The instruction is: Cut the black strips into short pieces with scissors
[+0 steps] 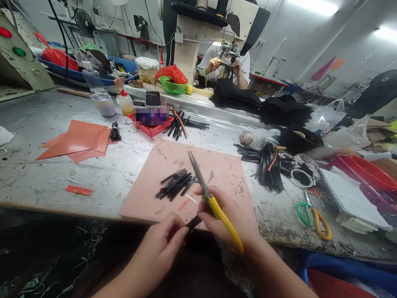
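Note:
Near the table's front edge, my left hand (166,242) pinches one end of a short black strip (194,222). My right hand (228,215) holds yellow-handled scissors (225,219), blades pointing up and away, while its thumb and fingers grip the strip's other end. Beneath the scissors lies a pinkish cutting board (142,186). On it rests a loose pile of black strips (176,184), left of the blades. A small white strip (191,199) and a pale red strip (184,204) lie just right of that pile.
Orange sheets (74,140) and a red piece (79,190) lie left. A red basket (151,130) and bottles stand behind. Right are bundled black strips (269,167), green-and-orange scissors (314,219) and a notebook (350,198). Across the table, a person's hands work at a machine (228,51).

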`<state>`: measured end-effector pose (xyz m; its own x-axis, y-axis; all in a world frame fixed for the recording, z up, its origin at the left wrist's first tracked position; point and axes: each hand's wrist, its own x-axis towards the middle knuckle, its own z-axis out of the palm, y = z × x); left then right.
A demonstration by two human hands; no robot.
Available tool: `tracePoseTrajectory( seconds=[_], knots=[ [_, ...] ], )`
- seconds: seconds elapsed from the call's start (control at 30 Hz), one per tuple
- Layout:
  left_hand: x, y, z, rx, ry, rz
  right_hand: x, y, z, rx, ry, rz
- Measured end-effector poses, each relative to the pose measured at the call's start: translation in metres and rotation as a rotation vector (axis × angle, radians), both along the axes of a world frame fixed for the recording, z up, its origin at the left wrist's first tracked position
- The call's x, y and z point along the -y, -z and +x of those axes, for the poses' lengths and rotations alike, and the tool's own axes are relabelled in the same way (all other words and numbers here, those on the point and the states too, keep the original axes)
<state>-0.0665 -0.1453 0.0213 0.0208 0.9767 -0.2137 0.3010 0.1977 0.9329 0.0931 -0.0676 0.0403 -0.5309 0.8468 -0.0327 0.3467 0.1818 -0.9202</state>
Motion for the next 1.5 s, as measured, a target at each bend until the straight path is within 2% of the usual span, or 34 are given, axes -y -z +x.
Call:
tracePoseTrajectory(
  seconds=[0.17, 0.33, 0.43, 0.6, 0.9, 1.17, 1.27, 1.5],
  knots=[
    [-0.003, 0.002, 0.003, 0.029, -0.067, -0.058, 0.003, -0.008, -0.004, -0.027, 0.001, -0.013],
    [-0.005, 0.000, 0.003, -0.091, -0.033, -0.036, 0.002, -0.007, -0.004, -0.082, 0.054, -0.157],
    [-0.006, 0.002, 0.003, -0.081, -0.064, -0.039, 0.002, -0.004, -0.002, -0.103, 0.076, -0.207],
    [-0.010, 0.003, 0.003, -0.048, -0.092, -0.048, 0.002, 0.001, -0.001, -0.084, 0.080, -0.131],
    [-0.010, 0.006, 0.002, -0.107, -0.109, -0.074, 0.001, 0.004, -0.004, -0.078, 0.081, -0.139],
    [-0.011, 0.005, 0.001, -0.138, -0.067, 0.055, 0.001, 0.004, -0.005, -0.232, 0.103, -0.347],
    [-0.010, 0.008, 0.001, -0.161, -0.072, 0.025, 0.002, 0.004, -0.007, -0.210, 0.113, -0.330],
    [-0.010, 0.009, 0.001, -0.186, -0.100, -0.036, 0.003, 0.006, -0.007, -0.137, 0.071, -0.142]
  ],
)
